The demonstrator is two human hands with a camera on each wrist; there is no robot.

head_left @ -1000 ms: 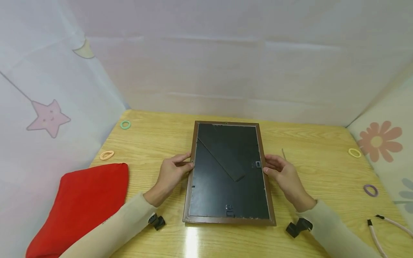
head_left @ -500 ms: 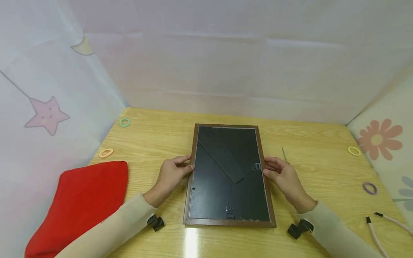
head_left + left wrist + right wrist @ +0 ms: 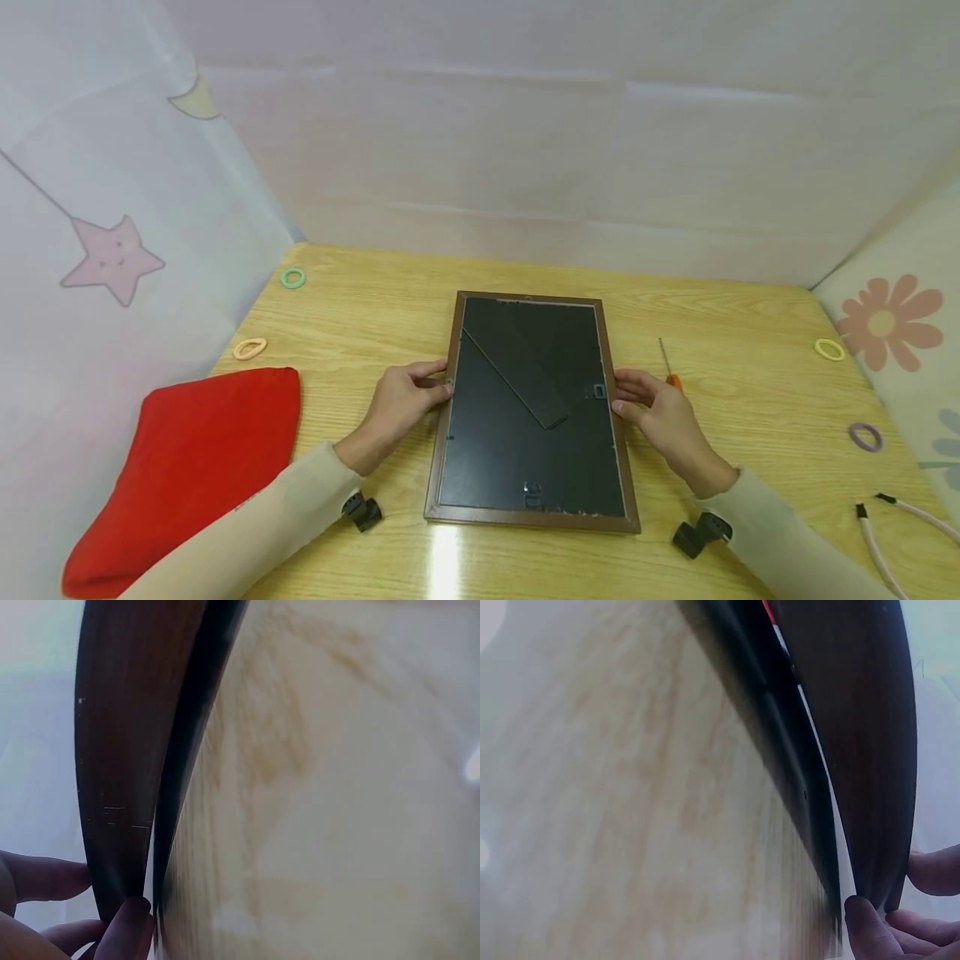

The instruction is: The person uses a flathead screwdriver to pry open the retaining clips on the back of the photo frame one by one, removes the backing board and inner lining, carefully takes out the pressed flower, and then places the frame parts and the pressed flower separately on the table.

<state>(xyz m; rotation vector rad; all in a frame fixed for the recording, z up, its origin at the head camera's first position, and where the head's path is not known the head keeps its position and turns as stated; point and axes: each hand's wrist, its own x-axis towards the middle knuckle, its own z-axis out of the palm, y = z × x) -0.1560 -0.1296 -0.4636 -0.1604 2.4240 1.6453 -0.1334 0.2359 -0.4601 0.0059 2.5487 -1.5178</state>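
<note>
A brown wooden picture frame (image 3: 452, 433) lies face down on the wooden table (image 3: 360, 333), its black backing and folded stand facing up. My left hand (image 3: 433, 385) grips the frame's left rail, with the thumb on top. On the opposite rail my right hand (image 3: 622, 398) holds it the same way. Up close in the left wrist view, fingertips (image 3: 124, 926) pinch the frame's dark edge (image 3: 120, 750). The right wrist view shows fingertips (image 3: 866, 922) curled under the frame's edge (image 3: 855, 735), which sits slightly raised above the table.
A red cloth (image 3: 195, 467) lies at the front left. A small orange-handled screwdriver (image 3: 670, 368) rests just right of my right hand. Hair ties are scattered about: green (image 3: 292, 278), peach (image 3: 250, 348), yellow (image 3: 828, 349), purple (image 3: 866, 437). Pink cords (image 3: 877, 550) lie front right. Fabric walls enclose the table.
The frame has slid a little toward me between both hands. The screwdriver's orange handle now shows beside my right hand.
</note>
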